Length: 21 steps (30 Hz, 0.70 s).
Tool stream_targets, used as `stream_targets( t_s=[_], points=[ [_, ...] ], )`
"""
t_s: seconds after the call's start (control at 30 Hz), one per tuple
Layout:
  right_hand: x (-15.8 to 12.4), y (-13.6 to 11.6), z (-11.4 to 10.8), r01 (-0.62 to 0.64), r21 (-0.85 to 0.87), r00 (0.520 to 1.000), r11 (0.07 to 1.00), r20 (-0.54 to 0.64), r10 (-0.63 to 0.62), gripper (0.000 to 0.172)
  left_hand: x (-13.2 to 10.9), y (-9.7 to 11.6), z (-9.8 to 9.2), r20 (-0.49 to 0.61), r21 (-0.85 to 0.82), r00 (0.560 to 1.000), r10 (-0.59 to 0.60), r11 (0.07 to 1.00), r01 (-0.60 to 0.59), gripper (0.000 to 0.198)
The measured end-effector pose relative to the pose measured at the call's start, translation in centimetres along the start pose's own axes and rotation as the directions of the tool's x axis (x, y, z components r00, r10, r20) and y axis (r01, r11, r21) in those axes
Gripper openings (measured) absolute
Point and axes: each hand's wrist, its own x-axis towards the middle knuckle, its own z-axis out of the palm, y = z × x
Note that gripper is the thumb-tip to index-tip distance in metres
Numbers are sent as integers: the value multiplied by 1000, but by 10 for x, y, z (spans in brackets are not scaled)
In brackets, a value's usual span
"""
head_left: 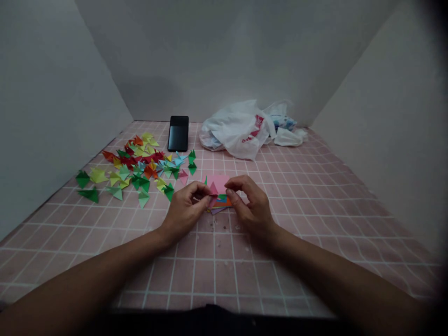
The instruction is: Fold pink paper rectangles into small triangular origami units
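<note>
Left grip (185, 210) pinches pink origami paper (217, 184); right grip (252, 205), curled, pinches its other side, above stacked coloured sheets (220, 203).

Left hand (185, 210): scattered origami pieces (140, 168) lie beyond and to its left. Coloured paper stack (220, 200) sits between both hands. Right hand (254, 207): free passage rightward over pink gridded counter (332, 224). Black smartphone (178, 133) and white plastic bag (238, 130) obstruct the far edge.

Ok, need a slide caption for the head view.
Left hand and right hand pinch pink paper, beside scattered folded origami pieces on a pink grid mat.
</note>
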Motion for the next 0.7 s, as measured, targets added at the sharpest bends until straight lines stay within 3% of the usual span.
stream_targets(
  t_s=[0.13, 0.23, 0.43, 0.7],
  points=[
    [-1, 5, 2, -118, 42, 992, 992, 40, 116, 10, 2, -2, 0, -7, -179, 995, -102, 979, 99, 15],
    [-3, 7, 5, -139, 62, 988, 988, 75, 134, 9, 2, -2, 0, 30, -281, 986, -163, 946, 164, 20],
    [-3, 6, 5, -74, 68, 995, 995, 75, 69, 13, 3, -4, 2, 81, -348, 965, -248, 900, 261, 24],
    [-2, 6, 3, 40, -6, 997, 999, 73, -40, 14, 2, -1, 3, 89, -297, 972, -220, 925, 236, 21]
  ],
)
